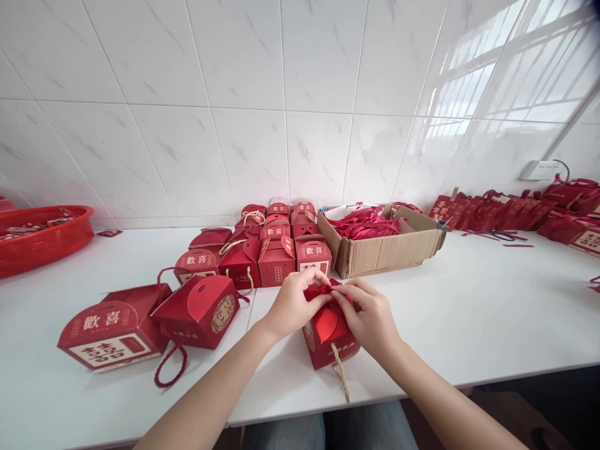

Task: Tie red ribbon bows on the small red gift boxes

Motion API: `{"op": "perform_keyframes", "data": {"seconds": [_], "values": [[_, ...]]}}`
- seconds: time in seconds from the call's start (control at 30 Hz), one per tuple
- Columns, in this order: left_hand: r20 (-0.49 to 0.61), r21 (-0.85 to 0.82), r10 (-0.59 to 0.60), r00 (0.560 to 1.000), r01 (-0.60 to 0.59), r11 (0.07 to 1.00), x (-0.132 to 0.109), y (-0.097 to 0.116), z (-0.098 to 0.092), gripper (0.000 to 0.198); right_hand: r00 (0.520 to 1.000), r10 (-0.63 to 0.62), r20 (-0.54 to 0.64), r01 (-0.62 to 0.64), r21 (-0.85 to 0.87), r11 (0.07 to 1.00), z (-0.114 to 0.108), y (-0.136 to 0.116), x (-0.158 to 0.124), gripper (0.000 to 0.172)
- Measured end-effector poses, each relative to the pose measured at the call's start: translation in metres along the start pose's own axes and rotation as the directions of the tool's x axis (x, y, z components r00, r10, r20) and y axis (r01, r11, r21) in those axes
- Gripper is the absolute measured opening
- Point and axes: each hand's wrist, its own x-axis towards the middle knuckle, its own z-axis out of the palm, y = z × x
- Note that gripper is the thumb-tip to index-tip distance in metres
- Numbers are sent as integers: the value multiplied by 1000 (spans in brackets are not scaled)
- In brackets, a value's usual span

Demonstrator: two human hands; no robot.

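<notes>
A small red gift box (pixel 323 340) stands near the table's front edge, with a beige rope handle (pixel 340 372) hanging down its front. On top of it is a dark red ribbon (pixel 334 289), bunched at the middle. My left hand (pixel 297 303) pinches the ribbon from the left, thumb and fingers closed. From the right, my right hand (pixel 370 312) grips the same ribbon with thumb and forefinger. The fingertips of both hands nearly meet over the box top, and part of the knot is hidden under them.
Behind stand rows of red boxes (pixel 276 259) and a cardboard box (pixel 389 253) of red ribbons. Two larger red boxes (pixel 112 328) lie left, beyond them a red basin (pixel 47 240). More red packages (pixel 506 209) and scissors (pixel 504 236) are at the back right.
</notes>
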Motion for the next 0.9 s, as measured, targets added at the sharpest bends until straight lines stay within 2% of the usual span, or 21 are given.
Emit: {"op": "perform_keyframes", "data": {"seconds": [0.27, 0.33, 0.4, 0.47, 0.53, 0.67, 0.77, 0.9], "values": [[-25, -89, 9, 1000, -12, 996, 2, 2, 1, 11, 977, 137, 165, -139, 0, 990, -12, 1, 6, 15], [-26, -36, 20, 999, -21, 999, 1, 3, 0, 12, 974, 153, 169, -151, -25, 988, -14, 0, 8, 17], [-31, 100, 36, 999, -33, 994, 0, 4, -2, 14, 964, 196, 179, -193, -36, 981, -15, -1, 10, 16], [-21, 260, 85, 996, -76, 963, -1, 4, -2, 15, 937, 270, 223, -274, -13, 962, -16, 0, 14, 16], [4, 368, 167, 986, -157, 916, 0, 2, -2, 14, 888, 335, 315, -364, 36, 931, -16, 2, 18, 18], [21, 462, 308, 951, -283, 841, 3, -6, -1, 10, 800, 384, 461, -493, 142, 858, -13, 8, 24, 25], [12, 489, 319, 948, -284, 825, 7, -9, -1, 6, 781, 437, 446, -558, 183, 809, -10, 9, 24, 27], [23, 498, 250, 968, -228, 837, 10, -3, -2, 11, 750, 483, 453, -628, 256, 735, -8, 6, 23, 31]]}}
